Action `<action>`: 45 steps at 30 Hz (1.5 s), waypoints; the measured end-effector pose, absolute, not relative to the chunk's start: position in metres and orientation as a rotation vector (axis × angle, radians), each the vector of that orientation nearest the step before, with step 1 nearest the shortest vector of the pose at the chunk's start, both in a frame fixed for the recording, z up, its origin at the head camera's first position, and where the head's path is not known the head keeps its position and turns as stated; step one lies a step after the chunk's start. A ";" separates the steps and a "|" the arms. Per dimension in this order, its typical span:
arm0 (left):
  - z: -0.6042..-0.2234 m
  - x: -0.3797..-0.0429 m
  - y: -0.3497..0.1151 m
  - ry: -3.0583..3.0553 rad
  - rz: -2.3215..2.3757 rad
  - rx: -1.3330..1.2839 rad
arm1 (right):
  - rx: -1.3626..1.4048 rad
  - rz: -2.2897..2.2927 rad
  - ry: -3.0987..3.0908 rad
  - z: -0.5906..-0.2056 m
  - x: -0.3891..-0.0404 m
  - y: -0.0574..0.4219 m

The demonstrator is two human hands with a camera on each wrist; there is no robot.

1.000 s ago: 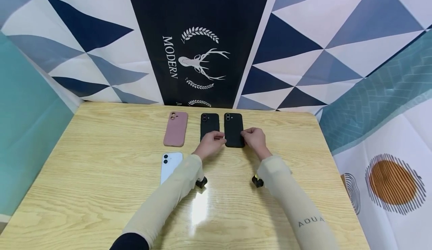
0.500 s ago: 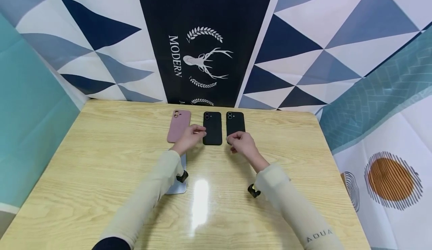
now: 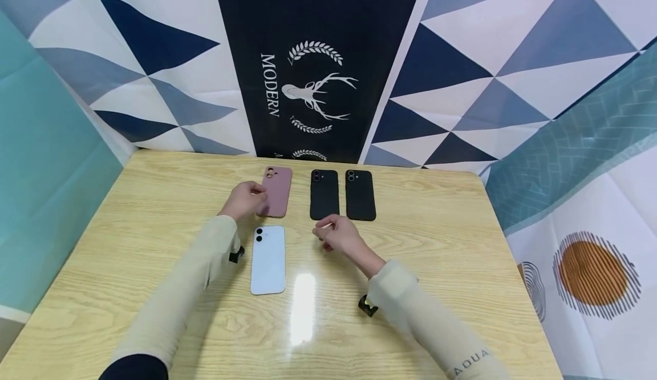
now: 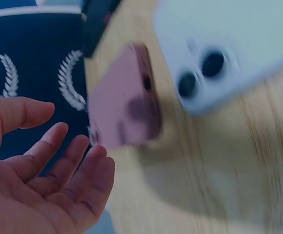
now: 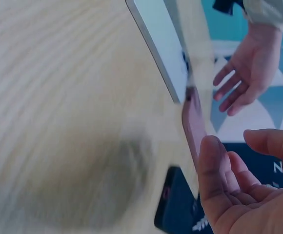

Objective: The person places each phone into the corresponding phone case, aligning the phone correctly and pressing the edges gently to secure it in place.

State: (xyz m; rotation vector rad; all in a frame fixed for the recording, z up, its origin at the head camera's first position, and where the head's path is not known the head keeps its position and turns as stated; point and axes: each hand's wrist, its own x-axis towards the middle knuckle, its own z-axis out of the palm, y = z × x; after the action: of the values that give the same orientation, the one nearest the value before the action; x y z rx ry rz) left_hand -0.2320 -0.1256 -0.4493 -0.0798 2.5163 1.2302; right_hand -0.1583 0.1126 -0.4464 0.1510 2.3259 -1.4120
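My left hand hovers at the left edge of the pink phone case, thumb and fingers apart with nothing between them in the left wrist view. Just below that case lies a white phone, its two camera lenses toward the far side. My right hand is in the air in front of the left black phone case, fingers loosely bent and holding nothing. Beside it, a second black phone case lies on the table. In the right wrist view the right hand's fingers overlap the pink case.
All of these lie on a light wood-grain table, the cases in a row near its far edge. Behind that edge stands a patterned cloth backdrop. A bright light reflection shows on the tabletop in front of the cases.
My left hand has moved left from the black cases to the pink case, uncovering the white phone. My right hand has moved left and nearer, away from the right black case.
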 end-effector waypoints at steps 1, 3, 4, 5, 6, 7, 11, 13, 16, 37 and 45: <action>-0.451 -0.234 -0.128 2.517 1.213 -0.097 | 0.146 -1.402 2.320 -0.448 -0.157 0.108; -0.454 -0.237 -0.132 2.520 1.186 -0.129 | 0.131 -1.376 2.314 -0.453 -0.155 0.100; -0.455 -0.239 -0.133 2.521 1.176 -0.145 | 0.125 -1.366 2.305 -0.456 -0.154 0.095; -0.456 -0.240 -0.134 2.519 1.172 -0.160 | 0.119 -1.357 2.295 -0.459 -0.153 0.091; -0.457 -0.241 -0.134 2.514 1.166 -0.177 | 0.115 -1.353 2.281 -0.462 -0.152 0.087; -0.458 -0.242 -0.134 2.507 1.160 -0.193 | 0.114 -1.352 2.268 -0.465 -0.152 0.083; -0.462 -0.246 -0.131 2.491 1.116 -0.227 | 0.118 -1.355 2.229 -0.475 -0.151 0.069; -0.465 -0.249 -0.129 2.495 1.091 -0.236 | 0.115 -1.341 2.228 -0.480 -0.150 0.064; -0.470 -0.252 -0.126 2.514 1.062 -0.246 | 0.103 -1.306 2.244 -0.485 -0.147 0.057; -0.477 -0.254 -0.118 2.596 0.990 -0.272 | 0.016 -0.984 2.522 -0.489 -0.149 0.037; -0.478 -0.254 -0.117 2.577 0.985 -0.303 | -0.002 -0.954 2.540 -0.493 -0.153 0.036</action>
State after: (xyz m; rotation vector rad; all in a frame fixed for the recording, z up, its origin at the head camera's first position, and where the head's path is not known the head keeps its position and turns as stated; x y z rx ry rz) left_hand -0.2543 -0.1167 -0.4776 -0.3034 2.5772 0.9847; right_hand -0.1532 0.0356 -0.4928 -0.0016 2.5396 -0.9540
